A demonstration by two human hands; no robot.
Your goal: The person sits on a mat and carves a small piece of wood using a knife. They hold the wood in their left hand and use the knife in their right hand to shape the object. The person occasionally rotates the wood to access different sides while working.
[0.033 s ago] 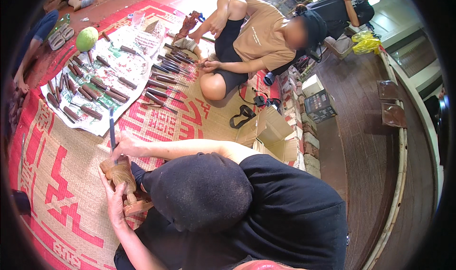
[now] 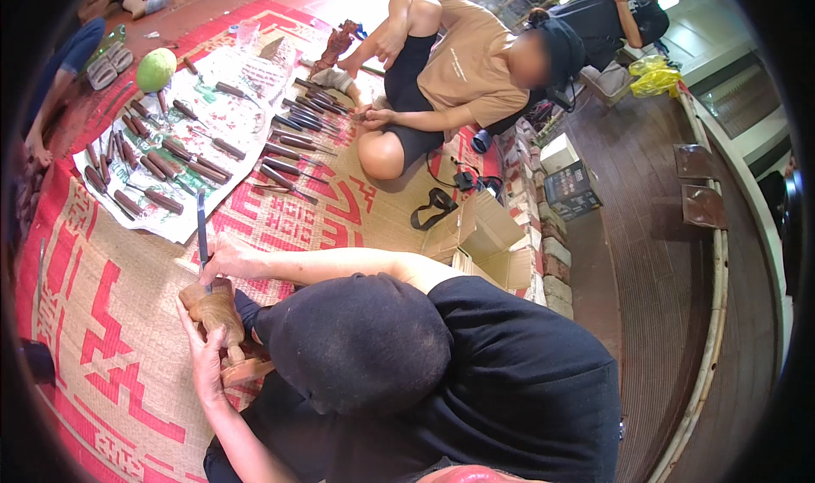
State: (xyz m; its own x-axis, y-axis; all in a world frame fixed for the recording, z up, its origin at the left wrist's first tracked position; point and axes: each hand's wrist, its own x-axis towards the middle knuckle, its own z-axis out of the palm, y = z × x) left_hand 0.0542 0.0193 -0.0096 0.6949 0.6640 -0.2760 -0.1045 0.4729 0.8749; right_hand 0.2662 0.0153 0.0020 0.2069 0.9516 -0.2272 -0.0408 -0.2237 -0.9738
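Clasping carved brown wood (image 2: 217, 312) is the left hand (image 2: 205, 357); a slim dark tool (image 2: 202, 230), the right (image 2: 226, 261). White paper (image 2: 257, 77) is bearing lettering.

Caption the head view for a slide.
Right hand holds a slim dark tool to a shaped brown wooden piece, left hand gripping it, near brown-handled tools on a white sheet.

Right hand (image 2: 227, 260) covers part of the slim tool (image 2: 201, 228) — tip contact on the wooden carving (image 2: 218, 311) too small to tell — left forearm (image 2: 242, 445) cut by lower edge, seated co-worker's face (image 2: 531, 63) blurred.
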